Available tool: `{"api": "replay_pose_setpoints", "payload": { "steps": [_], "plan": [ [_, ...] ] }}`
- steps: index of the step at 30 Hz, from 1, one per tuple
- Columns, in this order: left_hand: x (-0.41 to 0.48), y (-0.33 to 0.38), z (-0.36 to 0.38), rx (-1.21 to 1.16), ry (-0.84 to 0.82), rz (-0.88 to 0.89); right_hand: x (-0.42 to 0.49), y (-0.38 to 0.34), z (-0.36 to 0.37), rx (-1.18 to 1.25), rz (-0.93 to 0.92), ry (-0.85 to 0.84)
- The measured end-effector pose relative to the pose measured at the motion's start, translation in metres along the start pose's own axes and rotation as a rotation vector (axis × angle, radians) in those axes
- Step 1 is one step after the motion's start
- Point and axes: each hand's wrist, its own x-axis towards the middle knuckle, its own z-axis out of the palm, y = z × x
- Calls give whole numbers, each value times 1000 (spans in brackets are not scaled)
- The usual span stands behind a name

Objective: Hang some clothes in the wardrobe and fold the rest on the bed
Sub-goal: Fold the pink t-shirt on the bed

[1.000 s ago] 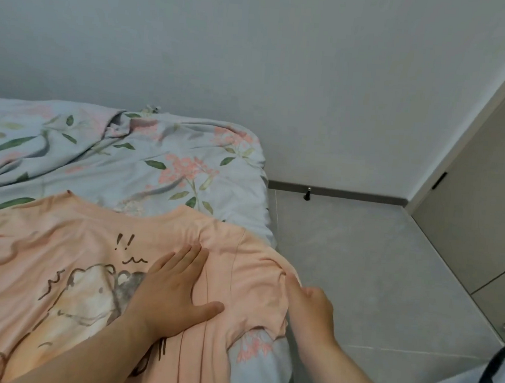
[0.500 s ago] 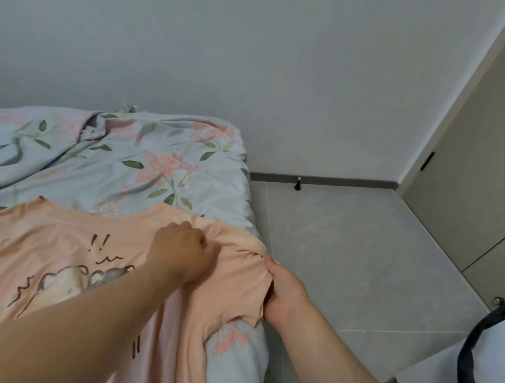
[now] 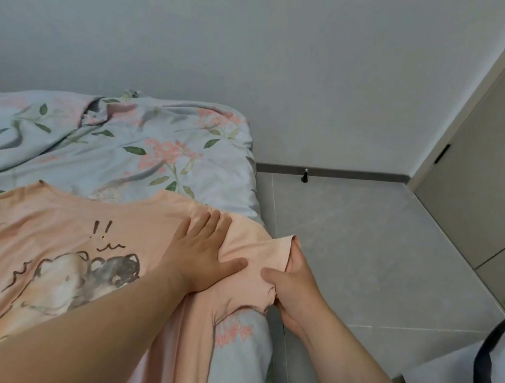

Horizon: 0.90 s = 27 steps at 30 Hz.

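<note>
Peach T-shirt point(image 3: 71, 238) lies flat on the bed point(image 3: 146, 154), print side up, cartoon bear graphic and "!!" marks showing. It sits along the bed's near right edge, on top of the floral duvet point(image 3: 165, 143); the right sleeve reaches the bed's right edge.

Left hand point(image 3: 202, 253): palm down on the shirt near the shoulder, fingers straight and slightly spread, thumb out to the right. It presses the fabric flat and grips nothing.

Right hand point(image 3: 293, 281): at the bed's right edge, on the sleeve point(image 3: 271, 252). Thumb lies on top of the cloth, the other fingers go under the sleeve hem, so it pinches the sleeve. The fingers underneath are hidden, can't tell their exact curl.

The two hands are close, thumb tips nearly meeting, not touching.

Duvet is rumpled toward the bed's far side against the wall point(image 3: 254, 57). Tiled floor point(image 3: 361, 243) to the right of the bed, doorstop point(image 3: 305, 177) at the skirting, wardrobe door point(image 3: 491, 178) at far right.
</note>
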Motion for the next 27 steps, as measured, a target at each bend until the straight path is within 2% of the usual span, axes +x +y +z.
{"api": "replay_pose_setpoints", "payload": {
  "steps": [2,4,7,8,9,11,13,14,16,18,20,21,22,23,25,27],
  "plan": [
    [-1,0,-6,-17,-28,11,-2,-12,3,1,-37,33],
    [-11,0,-13,-178,-13,34,-7,-28,14,10,-78,12],
    [-36,-8,-21,-708,180,-63,-17,-44,43,-264,-215,-43],
    [-47,-14,-24,-802,229,-119,-21,-49,60,-377,-287,-73],
    [-57,-24,-27,-792,245,-145,-24,-49,77,-495,-357,-117],
    [-72,-48,-30,-467,186,-98,-33,-43,117,-673,-359,-220],
    [-89,-72,-29,-186,146,-148,-38,-26,145,-666,-197,-297],
    [-97,-85,-27,-119,157,-215,-42,-18,155,-591,-84,-319],
    [-115,-106,-19,-108,177,-302,-45,-5,164,-453,52,-259],
    [-126,-117,-8,-142,170,-322,-50,-5,163,-508,-86,-136],
    [-127,-121,-2,-162,179,-325,-49,-3,157,-846,-493,-26],
    [-126,-120,0,-182,201,-336,-46,0,154,-1054,-676,-45],
    [-124,-118,-1,-202,222,-346,-42,3,151,-1239,-764,-115],
    [-124,-120,2,-226,247,-353,-36,11,153,-1410,-734,-210],
    [-124,-118,0,-210,230,-355,-27,27,150,-1653,-570,-283],
    [-124,-121,2,-178,198,-359,-23,38,151,-1721,-509,-273]
  ]
}}
